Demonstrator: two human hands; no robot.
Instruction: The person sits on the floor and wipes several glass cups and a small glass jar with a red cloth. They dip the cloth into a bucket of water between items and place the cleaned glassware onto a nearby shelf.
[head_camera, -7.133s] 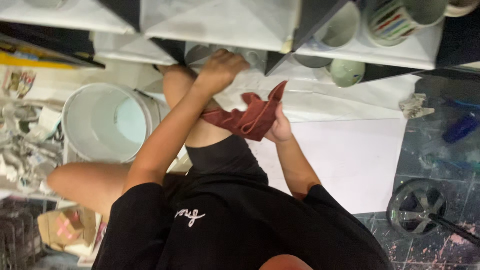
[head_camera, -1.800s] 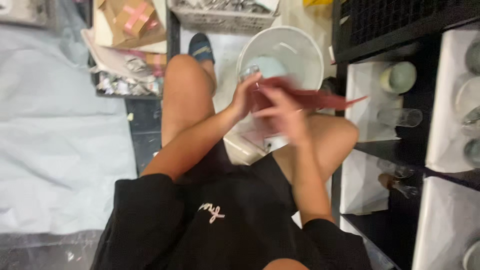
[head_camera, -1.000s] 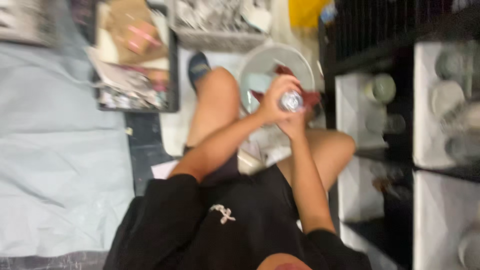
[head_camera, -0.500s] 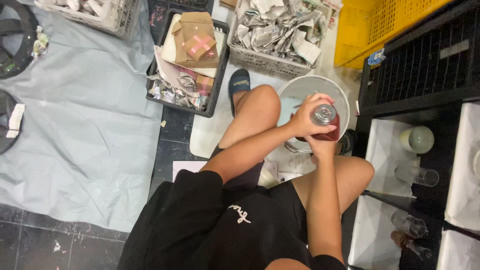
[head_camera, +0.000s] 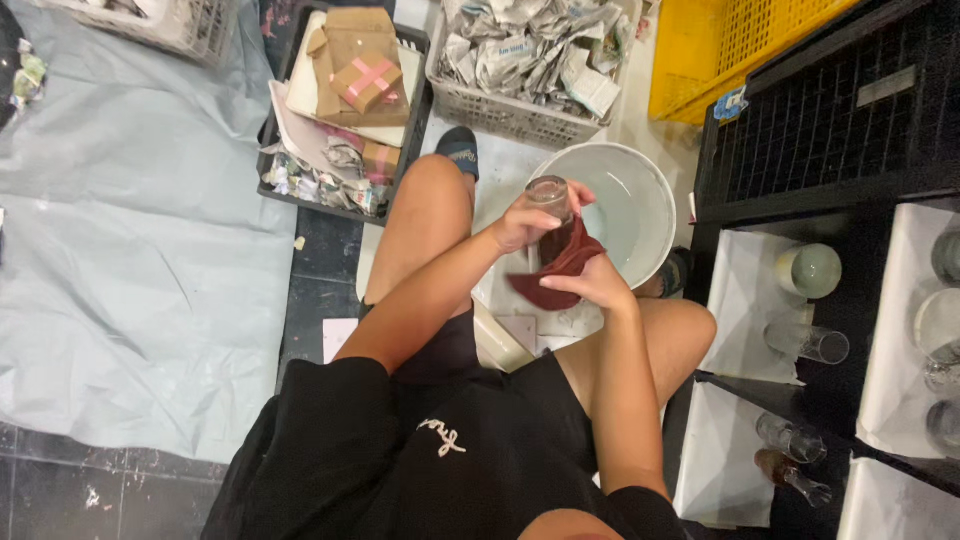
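Note:
I sit low with my knees up, looking down at my lap. My left hand (head_camera: 522, 220) grips a clear drinking glass (head_camera: 549, 195) near its rim, held above a white bucket (head_camera: 640, 205). My right hand (head_camera: 595, 287) presses a dark red cloth (head_camera: 553, 275) against the lower part of the glass. The cloth wraps the glass's bottom and hides it. Pale water fills the bucket's floor.
A black shelf unit (head_camera: 800, 180) on my right holds a pale green cup (head_camera: 810, 270) and clear glasses (head_camera: 808, 343) on white paper. Ahead are a crate of crumpled newspaper (head_camera: 520, 55), a crate with cardboard boxes (head_camera: 350, 90) and a yellow crate (head_camera: 720, 50). A grey sheet (head_camera: 130, 250) covers the floor to the left.
The view swung from the shelf to the bucket. Within the last half second the glass tilted from mouth-up toward its side, and the red cloth shifted down around its base.

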